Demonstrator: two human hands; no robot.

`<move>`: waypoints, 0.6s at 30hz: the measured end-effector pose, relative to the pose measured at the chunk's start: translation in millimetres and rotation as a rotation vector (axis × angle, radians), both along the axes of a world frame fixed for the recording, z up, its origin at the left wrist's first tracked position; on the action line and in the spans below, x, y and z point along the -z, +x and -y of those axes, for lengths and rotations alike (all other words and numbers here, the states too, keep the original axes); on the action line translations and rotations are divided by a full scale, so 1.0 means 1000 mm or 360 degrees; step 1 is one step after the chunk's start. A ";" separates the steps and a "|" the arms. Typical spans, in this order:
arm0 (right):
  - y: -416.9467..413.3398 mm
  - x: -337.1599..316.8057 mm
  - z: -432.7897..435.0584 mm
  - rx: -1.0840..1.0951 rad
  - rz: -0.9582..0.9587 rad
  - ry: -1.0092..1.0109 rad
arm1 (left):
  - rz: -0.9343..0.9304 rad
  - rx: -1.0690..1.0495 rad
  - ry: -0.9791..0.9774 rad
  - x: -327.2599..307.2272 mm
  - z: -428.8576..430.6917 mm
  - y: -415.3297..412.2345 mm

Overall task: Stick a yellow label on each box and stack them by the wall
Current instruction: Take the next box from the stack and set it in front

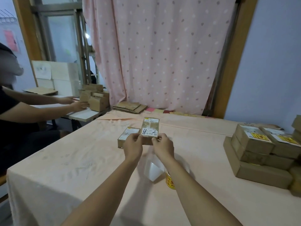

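A small brown cardboard box [150, 126] marked "4-2" on its white label sits at the table's middle. My left hand [132, 144] grips its near left corner and my right hand [162, 144] grips its near right corner. Just left of it lies a second brown box [126, 136], partly hidden by my left hand. A roll of yellow labels [170, 181] rests on the cloth under my right forearm. Boxes bearing yellow labels [260, 144] are stacked at the right, by the blue wall.
A pink cloth covers the table [65, 168]. A crumpled clear plastic sheet [153, 170] lies beside the label roll. Flat cardboard [130, 106] lies by the curtain. At the left, another person's arms [48, 103] reach toward open boxes [97, 100] on a side table.
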State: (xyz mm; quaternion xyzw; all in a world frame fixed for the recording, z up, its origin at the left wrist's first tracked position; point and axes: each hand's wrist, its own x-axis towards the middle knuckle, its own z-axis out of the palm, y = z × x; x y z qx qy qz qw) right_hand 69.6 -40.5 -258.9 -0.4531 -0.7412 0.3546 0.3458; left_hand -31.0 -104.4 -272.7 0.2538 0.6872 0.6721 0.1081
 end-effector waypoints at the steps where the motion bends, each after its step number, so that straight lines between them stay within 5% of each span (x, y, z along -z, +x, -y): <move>1: 0.005 -0.002 0.000 0.0047 -0.0088 0.0017 | 0.0045 -0.0019 0.0029 -0.003 -0.002 0.003; 7: 0.050 -0.016 0.000 0.0209 -0.0464 0.0073 | 0.0086 0.0056 0.0087 -0.016 -0.011 0.037; 18: 0.153 -0.004 -0.001 0.0430 -0.0642 0.0040 | -0.0159 0.0413 0.0041 -0.012 -0.016 0.134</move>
